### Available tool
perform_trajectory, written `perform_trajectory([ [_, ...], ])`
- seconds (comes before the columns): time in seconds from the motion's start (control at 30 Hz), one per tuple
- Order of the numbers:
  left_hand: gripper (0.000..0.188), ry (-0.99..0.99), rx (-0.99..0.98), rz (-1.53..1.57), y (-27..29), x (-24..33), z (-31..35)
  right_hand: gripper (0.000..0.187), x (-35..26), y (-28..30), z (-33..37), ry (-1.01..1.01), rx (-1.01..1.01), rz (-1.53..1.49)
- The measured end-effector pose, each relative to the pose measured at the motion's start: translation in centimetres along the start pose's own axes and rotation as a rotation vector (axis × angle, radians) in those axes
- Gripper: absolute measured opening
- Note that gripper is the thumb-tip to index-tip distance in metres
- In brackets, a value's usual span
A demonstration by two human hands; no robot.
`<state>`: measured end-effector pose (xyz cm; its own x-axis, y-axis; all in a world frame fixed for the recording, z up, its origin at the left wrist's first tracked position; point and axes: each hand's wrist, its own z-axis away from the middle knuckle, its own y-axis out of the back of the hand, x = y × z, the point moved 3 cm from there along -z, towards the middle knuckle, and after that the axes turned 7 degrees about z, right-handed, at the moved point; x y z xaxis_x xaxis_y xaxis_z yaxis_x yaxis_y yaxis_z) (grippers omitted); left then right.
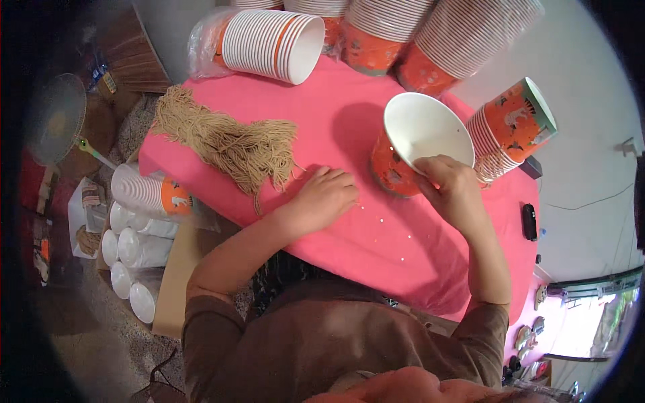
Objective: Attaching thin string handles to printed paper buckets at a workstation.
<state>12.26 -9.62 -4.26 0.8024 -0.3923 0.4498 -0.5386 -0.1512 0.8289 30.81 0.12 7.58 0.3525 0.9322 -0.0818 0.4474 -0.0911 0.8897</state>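
Observation:
My right hand [449, 185] is closed on the near rim of a large orange paper bucket [393, 168] with a white inside. The bucket stands upright on a pink tablecloth [336, 248], towards the right. My left hand [324, 199] lies palm down on the cloth with its fingers loosely bent, holding nothing. Beside it, to the far left, is a bundle of tan cords or strands [235, 144]. Several tiny white bits [381, 220] are scattered on the cloth between my hands.
Nested paper buckets [500, 134] lean at the right. A wrapped stack of buckets [269, 43] lies on its side at the back, near tall stacks [463, 43]. A cardboard box [180, 282] of wrapped white cups stands below left. A black object [530, 222] is at the right.

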Motion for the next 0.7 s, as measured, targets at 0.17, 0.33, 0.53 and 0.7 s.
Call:
perform_trajectory([
  [0.17,0.009,-0.001,0.278,0.411,1.9,2.3,-0.2,0.025,-1.5,1.0,0.6,0.071,0.143,0.013],
  [0.33,0.010,0.314,0.158,1.449,2.0,4.0,-0.4,0.029,-3.4,0.9,1.8,0.135,0.179,-0.021],
  [0.53,0.007,0.332,0.063,1.572,1.4,4.9,-0.6,0.031,-4.3,0.4,1.4,0.179,0.159,-0.100],
  [0.7,0.007,0.299,-0.021,1.573,1.5,5.3,-0.5,0.025,-4.0,-0.2,1.8,0.189,0.060,-0.315],
])
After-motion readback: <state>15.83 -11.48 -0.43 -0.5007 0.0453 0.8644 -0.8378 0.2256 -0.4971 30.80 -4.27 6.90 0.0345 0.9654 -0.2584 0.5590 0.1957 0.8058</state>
